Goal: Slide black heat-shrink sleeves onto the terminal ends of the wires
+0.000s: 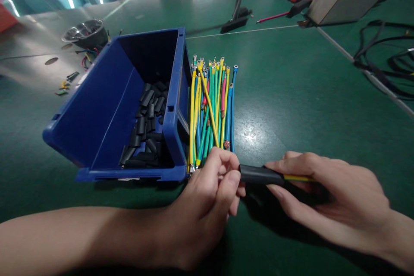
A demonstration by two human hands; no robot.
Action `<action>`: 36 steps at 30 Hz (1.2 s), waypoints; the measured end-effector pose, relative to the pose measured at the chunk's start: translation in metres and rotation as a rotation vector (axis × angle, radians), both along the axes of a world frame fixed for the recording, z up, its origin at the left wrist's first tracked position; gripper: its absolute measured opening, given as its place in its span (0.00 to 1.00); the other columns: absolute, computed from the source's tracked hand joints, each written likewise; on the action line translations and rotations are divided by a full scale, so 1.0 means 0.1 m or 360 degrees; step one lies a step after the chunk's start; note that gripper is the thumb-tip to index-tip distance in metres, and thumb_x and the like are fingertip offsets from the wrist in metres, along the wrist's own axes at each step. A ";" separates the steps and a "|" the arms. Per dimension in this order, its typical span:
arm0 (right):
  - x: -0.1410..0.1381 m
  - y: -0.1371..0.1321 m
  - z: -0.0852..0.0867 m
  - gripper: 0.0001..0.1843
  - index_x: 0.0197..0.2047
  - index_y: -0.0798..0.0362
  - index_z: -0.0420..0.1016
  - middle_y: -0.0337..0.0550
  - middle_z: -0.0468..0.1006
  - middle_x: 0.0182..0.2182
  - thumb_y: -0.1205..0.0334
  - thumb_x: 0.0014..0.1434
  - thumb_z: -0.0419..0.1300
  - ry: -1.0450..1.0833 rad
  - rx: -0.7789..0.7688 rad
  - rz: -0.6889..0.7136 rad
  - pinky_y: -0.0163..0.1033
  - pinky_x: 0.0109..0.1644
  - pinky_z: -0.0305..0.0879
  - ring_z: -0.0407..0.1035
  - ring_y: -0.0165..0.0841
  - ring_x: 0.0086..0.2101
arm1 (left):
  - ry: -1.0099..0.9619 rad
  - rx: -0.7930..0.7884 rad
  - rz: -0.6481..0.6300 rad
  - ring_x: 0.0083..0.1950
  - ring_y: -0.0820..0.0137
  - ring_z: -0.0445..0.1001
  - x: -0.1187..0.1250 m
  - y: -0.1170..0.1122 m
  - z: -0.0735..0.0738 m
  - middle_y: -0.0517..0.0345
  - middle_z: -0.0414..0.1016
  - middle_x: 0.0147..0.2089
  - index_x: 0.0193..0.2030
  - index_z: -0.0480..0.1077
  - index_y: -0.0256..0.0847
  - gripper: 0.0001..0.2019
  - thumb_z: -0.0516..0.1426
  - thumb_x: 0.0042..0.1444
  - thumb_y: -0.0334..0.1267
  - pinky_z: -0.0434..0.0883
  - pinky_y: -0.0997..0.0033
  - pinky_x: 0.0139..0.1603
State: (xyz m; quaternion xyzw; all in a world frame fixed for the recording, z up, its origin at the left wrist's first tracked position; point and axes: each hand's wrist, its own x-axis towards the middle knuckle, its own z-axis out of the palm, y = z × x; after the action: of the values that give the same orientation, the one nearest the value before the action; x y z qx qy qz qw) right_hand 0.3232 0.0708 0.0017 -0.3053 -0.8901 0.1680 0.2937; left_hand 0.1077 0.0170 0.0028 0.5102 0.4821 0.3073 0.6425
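Note:
My left hand [210, 194] pinches the left end of a black sleeve [260, 175] that sits over a yellow-green wire [299, 178]. My right hand [326, 198] holds the same wire and the sleeve's right end between thumb and fingers. Both hands hover just above the green table mat [291, 108], in front of a bundle of coloured wires [211, 108] with ring terminals. The bundle lies right of a blue bin [106, 108] holding several black sleeve pieces [147, 125].
A metal bowl [86, 32] and small scraps [64, 86] lie at the back left. A cardboard box [346, 0], red-handled tool [297, 2] and black stand [237, 13] sit at the back. Black cables [388, 60] coil at the right.

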 end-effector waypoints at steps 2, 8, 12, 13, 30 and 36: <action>0.02 0.00 -0.03 0.04 0.44 0.47 0.68 0.37 0.81 0.29 0.61 0.65 0.58 0.0005 -0.0040 0.0005 0.32 0.22 0.68 0.75 0.29 0.22 | -0.0010 -0.0010 -0.0006 0.33 0.72 0.67 0.00 0.00 -0.01 0.60 0.66 0.36 0.47 0.58 0.45 0.11 0.41 0.75 0.47 0.67 0.69 0.35; 0.05 -0.02 -0.06 0.09 0.50 0.47 0.67 0.37 0.81 0.31 0.60 0.66 0.58 0.0027 -0.0056 -0.0008 0.32 0.22 0.66 0.75 0.28 0.23 | 0.0030 -0.0017 0.0028 0.33 0.73 0.68 0.00 0.02 -0.04 0.63 0.67 0.34 0.45 0.58 0.45 0.07 0.43 0.74 0.40 0.66 0.71 0.35; 0.02 -0.04 -0.04 0.11 0.53 0.46 0.66 0.35 0.83 0.31 0.59 0.68 0.57 -0.0078 0.0001 0.0056 0.32 0.25 0.69 0.76 0.28 0.23 | 0.0068 0.0036 -0.0001 0.32 0.73 0.67 0.00 0.03 -0.02 0.64 0.65 0.32 0.43 0.58 0.45 0.07 0.43 0.74 0.38 0.65 0.70 0.35; 0.01 -0.04 -0.04 0.10 0.53 0.46 0.66 0.34 0.83 0.31 0.59 0.69 0.56 -0.0095 0.0020 0.0060 0.32 0.25 0.70 0.76 0.28 0.23 | 0.0066 0.0043 -0.0005 0.32 0.73 0.67 0.01 0.03 -0.02 0.64 0.65 0.32 0.43 0.58 0.45 0.07 0.42 0.74 0.38 0.65 0.70 0.35; -0.03 -0.01 -0.02 0.08 0.42 0.52 0.73 0.39 0.84 0.29 0.59 0.69 0.56 -0.0031 0.0107 0.0027 0.29 0.28 0.73 0.77 0.28 0.23 | 0.0252 0.0175 -0.0229 0.31 0.71 0.67 -0.05 0.03 0.03 0.61 0.66 0.32 0.38 0.61 0.43 0.14 0.41 0.74 0.42 0.64 0.68 0.34; -0.01 -0.01 -0.04 0.07 0.45 0.52 0.72 0.38 0.83 0.30 0.59 0.68 0.57 -0.0066 0.0044 0.0067 0.29 0.29 0.73 0.78 0.28 0.25 | 0.0364 0.0316 -0.0269 0.37 0.67 0.67 -0.07 0.04 0.02 0.60 0.65 0.33 0.37 0.62 0.42 0.15 0.41 0.74 0.41 0.63 0.66 0.39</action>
State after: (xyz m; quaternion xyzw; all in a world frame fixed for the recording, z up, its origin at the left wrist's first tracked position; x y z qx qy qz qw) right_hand 0.3221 0.0702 -0.0021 -0.2860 -0.9044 0.1553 0.2758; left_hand 0.1011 0.0211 0.0046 0.6416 0.4746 0.2381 0.5536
